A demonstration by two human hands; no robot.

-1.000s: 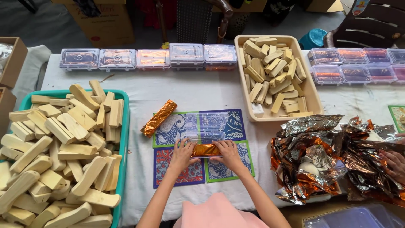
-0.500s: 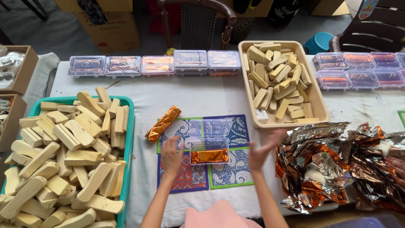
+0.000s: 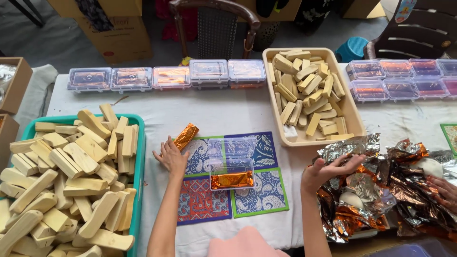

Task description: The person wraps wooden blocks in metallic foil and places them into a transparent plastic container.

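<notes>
wrapping step, looks like: left hand [image 3: 171, 157] spread beside wrapped bar [image 3: 185, 136] at frame centre, right hand [image 3: 330, 170] open over foil pile [image 3: 376, 190]; next needs pinching one sheet.

A long bar wrapped in shiny orange foil [image 3: 185, 136] is lying slanted on the white tablecloth, its upper end pointing up and to the right, its lower end sitting just beside the fingertips of the left hand [image 3: 171, 157], at the edge of a patterned mat. A loose pile of crinkled orange-and-silver foil sheets [image 3: 381, 190] is spreading over the table's right side, folded and rumpled, with the right hand [image 3: 331, 169] resting palm-up on its left edge.
</notes>
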